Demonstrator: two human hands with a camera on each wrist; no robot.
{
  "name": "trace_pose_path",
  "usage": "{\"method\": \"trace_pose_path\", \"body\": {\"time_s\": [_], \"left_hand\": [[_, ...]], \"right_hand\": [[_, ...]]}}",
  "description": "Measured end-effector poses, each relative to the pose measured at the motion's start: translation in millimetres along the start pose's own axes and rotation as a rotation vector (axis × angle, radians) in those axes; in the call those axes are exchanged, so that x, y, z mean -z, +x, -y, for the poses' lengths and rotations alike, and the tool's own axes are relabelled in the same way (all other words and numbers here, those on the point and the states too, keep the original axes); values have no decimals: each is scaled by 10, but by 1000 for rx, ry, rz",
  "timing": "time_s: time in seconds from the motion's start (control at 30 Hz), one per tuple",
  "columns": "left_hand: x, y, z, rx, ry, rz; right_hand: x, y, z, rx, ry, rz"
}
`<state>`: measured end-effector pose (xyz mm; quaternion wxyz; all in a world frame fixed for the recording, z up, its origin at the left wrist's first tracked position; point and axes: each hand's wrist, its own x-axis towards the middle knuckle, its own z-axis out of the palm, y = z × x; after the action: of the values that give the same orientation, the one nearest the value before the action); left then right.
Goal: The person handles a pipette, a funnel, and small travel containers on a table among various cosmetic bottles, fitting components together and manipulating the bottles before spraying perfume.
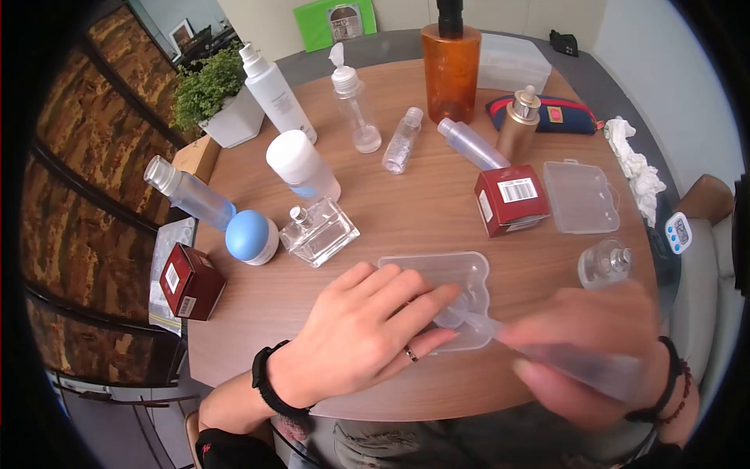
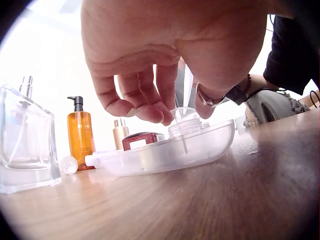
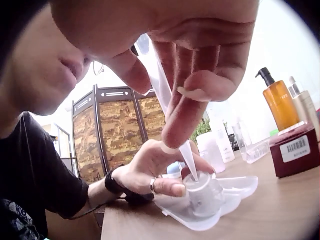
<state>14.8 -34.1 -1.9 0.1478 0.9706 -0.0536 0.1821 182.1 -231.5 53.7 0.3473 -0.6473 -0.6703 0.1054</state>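
A translucent tapered plastic tube [image 3: 159, 82], much like a pipette, is pinched in my right hand [image 1: 598, 332], slanting down to the left. Its thin tip reaches into the mouth of a small clear jar [image 3: 204, 199]. My left hand [image 1: 363, 324], ringed on the thumb, steadies that jar between thumb and fingers. In the left wrist view, the jar's threaded neck [image 2: 185, 128] shows below the fingertips. Under it lies a shallow clear plastic tray [image 1: 465, 270] with a wavy edge. From the head camera, the left hand's fingers hide most of the jar.
Right of the tray stand a clear glass bottle [image 1: 605, 264], a red box [image 1: 512, 201] and a clear plastic case [image 1: 582, 199]. Behind are an amber pump bottle [image 1: 451, 74] and several clear bottles. A perfume bottle [image 1: 322, 232] and blue-lidded jar [image 1: 251, 237] sit left.
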Motion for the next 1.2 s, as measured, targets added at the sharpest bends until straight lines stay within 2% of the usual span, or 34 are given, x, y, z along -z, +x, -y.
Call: {"method": "trace_pose_path", "body": {"time_s": [0.13, 0.2, 0.23, 0.3, 0.5, 0.63, 0.73, 0.83, 0.9, 1.03, 1.1, 1.2], "left_hand": [[5, 11, -2, -5, -16, -26], [25, 2, -2, 2, -5, -15], [24, 4, -1, -7, 4, -17], [-11, -12, 5, -10, -14, -43], [-4, -23, 21, 5, -39, -59], [-40, -21, 50, -21, -87, -72], [-80, -54, 89, -45, -114, -95], [-18, -28, 65, -46, -89, -66], [-54, -58, 83, -34, -79, -66], [-45, -26, 61, -78, -87, -89], [-77, -14, 50, -66, -57, -79], [-139, 1, 50, -106, 14, -111]], "right_hand": [[-114, 4, 33, 9, -88, 50], [-115, 7, 44, 69, 13, -91], [-110, 28, 55, 71, 16, -85], [-59, 40, 84, -35, -69, 76], [-60, -6, 80, 46, -41, -69], [-111, -41, 112, -49, -105, 27], [-71, -45, 120, 52, -106, -19], [-114, -72, 146, 40, -83, -66], [-162, -18, 157, -68, -169, -3], [-62, -51, 203, -122, -65, -36], [-18, -21, 196, -120, -94, 73], [-150, -45, 116, -46, -163, -34]]}}
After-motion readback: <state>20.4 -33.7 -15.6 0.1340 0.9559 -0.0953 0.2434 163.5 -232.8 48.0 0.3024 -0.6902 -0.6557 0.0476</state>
